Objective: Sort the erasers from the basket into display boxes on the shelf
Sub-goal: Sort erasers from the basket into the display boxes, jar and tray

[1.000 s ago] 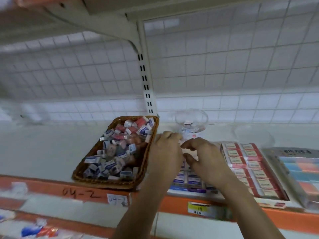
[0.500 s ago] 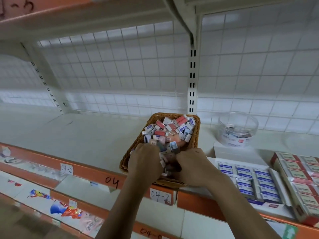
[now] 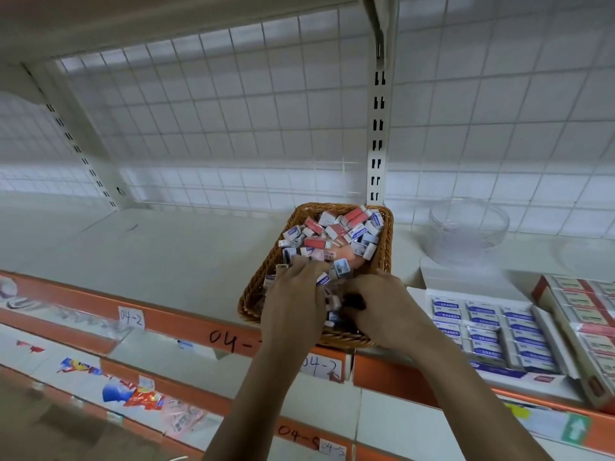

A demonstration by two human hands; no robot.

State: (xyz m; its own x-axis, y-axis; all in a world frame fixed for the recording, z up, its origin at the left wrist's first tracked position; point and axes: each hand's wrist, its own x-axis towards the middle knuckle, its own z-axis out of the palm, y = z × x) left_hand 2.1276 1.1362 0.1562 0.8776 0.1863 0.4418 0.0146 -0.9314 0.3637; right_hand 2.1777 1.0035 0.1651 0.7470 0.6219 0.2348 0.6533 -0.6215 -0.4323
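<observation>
At 9 o'clock of the scene, a handwritten tag (image 3: 131,318) marks the orange front edge of the shelf (image 3: 183,254), whose white deck runs bare up to the basket (image 3: 249,304). The wicker basket sits lengthwise near the front edge, probably so that both arms reach it without stretching. It is heaped with loose erasers (image 3: 332,232), blue-sleeved and red-sleeved mixed together, so most of the sorting seems not yet done.

The left hand (image 3: 296,301) lies palm down at the basket's 6 o'clock end, fingers bent down into the pile; whether they pinch an eraser cannot be told, since the back of the hand hides the tips. The right hand (image 3: 382,304) comes in from 4 o'clock, fingers curled toward the left hand; its grip is hidden too. Working together, the two appear to be raking for one colour.

At the basket's 2 o'clock stands a clear jar (image 3: 469,227), its contents too blurred to name. At 3 o'clock lies an open blue box (image 3: 492,327) of erasers in neat rows, just beside the basket, likely for short carries. Touching it on the right is a red box (image 3: 582,314).
</observation>
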